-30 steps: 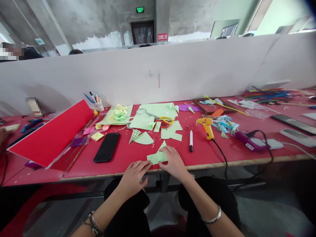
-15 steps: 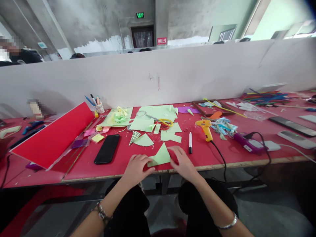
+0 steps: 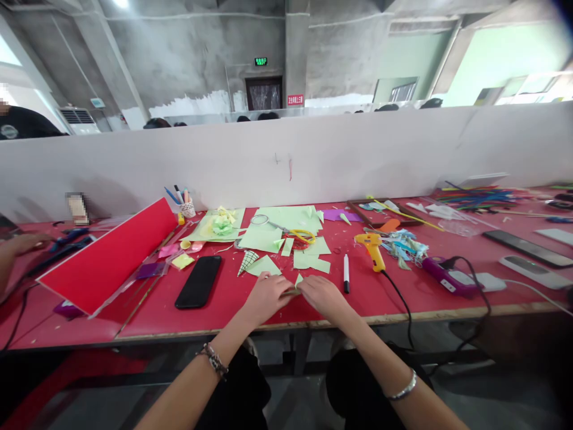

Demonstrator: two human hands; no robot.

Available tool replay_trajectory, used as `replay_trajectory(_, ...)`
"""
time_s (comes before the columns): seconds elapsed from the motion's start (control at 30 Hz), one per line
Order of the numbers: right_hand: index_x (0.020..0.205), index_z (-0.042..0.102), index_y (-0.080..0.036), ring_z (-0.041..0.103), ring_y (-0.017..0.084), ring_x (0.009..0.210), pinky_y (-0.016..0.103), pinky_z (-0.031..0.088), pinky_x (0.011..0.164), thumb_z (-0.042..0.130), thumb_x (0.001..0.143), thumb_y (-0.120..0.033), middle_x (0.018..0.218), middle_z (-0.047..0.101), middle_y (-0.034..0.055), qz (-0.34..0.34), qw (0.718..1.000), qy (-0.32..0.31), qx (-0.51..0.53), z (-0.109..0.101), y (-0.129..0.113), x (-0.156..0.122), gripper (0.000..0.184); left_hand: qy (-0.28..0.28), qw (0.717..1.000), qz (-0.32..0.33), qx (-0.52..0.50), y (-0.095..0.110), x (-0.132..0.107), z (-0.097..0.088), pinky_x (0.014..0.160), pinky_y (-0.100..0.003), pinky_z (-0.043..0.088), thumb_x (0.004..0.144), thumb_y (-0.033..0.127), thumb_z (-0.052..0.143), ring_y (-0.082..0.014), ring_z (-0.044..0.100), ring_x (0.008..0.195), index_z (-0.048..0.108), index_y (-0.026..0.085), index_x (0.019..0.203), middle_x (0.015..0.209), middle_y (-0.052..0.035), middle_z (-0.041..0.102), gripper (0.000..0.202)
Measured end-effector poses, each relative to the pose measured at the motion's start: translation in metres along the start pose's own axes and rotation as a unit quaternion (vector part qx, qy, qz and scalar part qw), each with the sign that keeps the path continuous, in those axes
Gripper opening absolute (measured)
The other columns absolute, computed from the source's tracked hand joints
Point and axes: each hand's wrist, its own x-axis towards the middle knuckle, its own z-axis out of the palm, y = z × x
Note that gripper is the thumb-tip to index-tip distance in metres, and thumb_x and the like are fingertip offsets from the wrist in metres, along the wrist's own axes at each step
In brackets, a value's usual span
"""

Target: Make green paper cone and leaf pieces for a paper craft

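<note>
Close to the table's front edge, my left hand (image 3: pixel 268 297) and my right hand (image 3: pixel 323 294) have their fingers closed on one piece of pale green paper (image 3: pixel 298 279). Only its pointed tip and a thin edge show between them; the rest is hidden by my fingers. Just beyond lie a curved green paper piece (image 3: pixel 265 265) and a small cone with a black grid (image 3: pixel 248 261). Yellow-handled scissors (image 3: pixel 302 235) rest on green sheets farther back. To the right of my right hand is a white marker with a black end (image 3: pixel 346 273).
A black phone (image 3: pixel 199 282) and a tilted red board (image 3: pixel 111 257) are on the left. A yellow glue gun (image 3: pixel 370 248) trails its cord over the front edge. A purple power strip (image 3: pixel 450 276) sits farther right. At far left another person's hand (image 3: pixel 33 241) reaches over the table.
My hands have come closer together and closed on the green paper, which lay flat between them and is now mostly covered. The camera view has tilted up. Another person's hand has appeared at far left.
</note>
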Motion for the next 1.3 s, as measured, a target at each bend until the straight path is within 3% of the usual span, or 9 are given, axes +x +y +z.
replay_trajectory(0.17, 0.082, 0.057, -0.016, 0.055, 0.016, 0.070, 0.024, 0.040, 0.062, 0.038, 0.087, -0.022, 0.075, 0.061, 0.0057, 0.013, 0.999, 0.039, 0.030, -0.025, -0.009, 0.014, 0.020, 0.047, 0.996, 0.034, 0.068, 0.009, 0.012, -0.022, 0.076, -0.035, 0.032, 0.082, 0.018, 0.039, -0.0175, 0.055, 0.072, 0.055, 0.015, 0.078, 0.074, -0.0052, 0.061, 0.017)
replay_trajectory(0.33, 0.073, 0.053, -0.018, 0.054, 0.012, 0.062, 0.020, 0.037, 0.056, 0.036, 0.088, -0.027, 0.067, 0.059, 0.0010, 0.019, 0.996, 0.054, 0.069, -0.052, -0.011, 0.015, 0.024, 0.070, 0.992, 0.050, 0.094, -0.007, 0.010, -0.033, 0.064, -0.030, 0.033, 0.078, 0.016, 0.038, -0.0151, 0.051, 0.054, 0.054, 0.015, 0.071, 0.055, -0.0025, 0.056, 0.017)
replay_trajectory(0.47, 0.070, 0.050, -0.017, 0.051, 0.011, 0.058, 0.020, 0.035, 0.054, 0.038, 0.087, -0.028, 0.063, 0.056, 0.0004, 0.058, 0.987, 0.094, 0.114, -0.067, -0.002, 0.006, 0.024, 0.107, 0.990, 0.011, 0.091, -0.024, -0.003, -0.045, 0.063, -0.030, 0.033, 0.076, 0.014, 0.039, -0.0137, 0.048, 0.050, 0.052, 0.016, 0.066, 0.051, -0.0002, 0.054, 0.017)
replay_trajectory(0.6, 0.070, 0.050, -0.017, 0.051, 0.012, 0.059, 0.020, 0.035, 0.055, 0.041, 0.086, -0.028, 0.064, 0.056, 0.0004, 0.059, 0.982, 0.089, 0.154, -0.071, -0.001, 0.002, 0.022, 0.144, 0.988, -0.031, 0.049, -0.015, -0.010, -0.057, 0.063, -0.025, 0.035, 0.084, 0.019, 0.036, -0.0128, 0.052, 0.060, 0.053, 0.015, 0.080, 0.067, -0.0015, 0.060, 0.018)
replay_trajectory(0.67, 0.071, 0.051, -0.017, 0.052, 0.012, 0.061, 0.020, 0.036, 0.056, 0.040, 0.086, -0.027, 0.067, 0.057, 0.0011, 0.031, 0.982, 0.071, 0.173, -0.071, -0.005, 0.004, 0.021, 0.125, 0.991, -0.019, -0.043, -0.003, -0.010, -0.058, 0.065, -0.021, 0.037, 0.086, 0.027, 0.036, -0.0117, 0.054, 0.071, 0.051, 0.016, 0.093, 0.084, -0.0025, 0.061, 0.020)
replay_trajectory(0.77, 0.073, 0.052, -0.017, 0.052, 0.012, 0.062, 0.022, 0.037, 0.060, 0.039, 0.086, -0.025, 0.069, 0.059, 0.0016, 0.012, 0.982, 0.087, 0.166, -0.072, -0.014, 0.004, 0.020, 0.063, 0.989, -0.010, -0.136, 0.013, -0.007, -0.056, 0.061, -0.020, 0.036, 0.089, 0.032, 0.031, -0.0111, 0.052, 0.063, 0.054, 0.016, 0.074, 0.067, 0.0005, 0.058, 0.031)
replay_trajectory(0.97, 0.071, 0.055, -0.019, 0.051, 0.013, 0.069, 0.034, 0.029, 0.087, 0.046, 0.078, -0.018, 0.069, 0.059, -0.0001, -0.036, 0.992, 0.124, -0.004, -0.071, -0.037, -0.001, 0.011, 0.030, 0.996, -0.005, -0.078, 0.024, -0.009, -0.045, 0.061, -0.023, 0.034, 0.090, 0.032, 0.027, -0.0127, 0.046, 0.054, 0.050, 0.017, 0.062, 0.051, 0.0014, 0.050, 0.039)
replay_trajectory(1.17, 0.060, 0.051, -0.018, 0.042, 0.011, 0.052, 0.024, 0.033, 0.063, 0.043, 0.065, -0.009, 0.051, 0.050, -0.0019, -0.044, 0.992, 0.119, -0.003, -0.063, -0.041, 0.001, 0.014, 0.043, 0.993, 0.037, -0.100, 0.025, -0.012, -0.043, 0.077, -0.026, 0.035, 0.090, 0.031, 0.027, -0.0089, 0.038, 0.046, 0.046, 0.016, 0.058, 0.047, 0.0051, 0.041, 0.040)
replay_trajectory(1.3, 0.058, 0.049, -0.018, 0.040, 0.012, 0.053, 0.023, 0.029, 0.054, 0.043, 0.064, -0.010, 0.051, 0.048, -0.0018, 0.017, 0.990, 0.122, 0.076, -0.062, -0.016, -0.004, 0.012, 0.046, 0.988, -0.008, -0.150, 0.013, -0.018, -0.052, 0.070, -0.024, 0.036, 0.090, 0.032, 0.027, -0.0102, 0.042, 0.052, 0.044, 0.017, 0.056, 0.050, 0.0039, 0.045, 0.041)
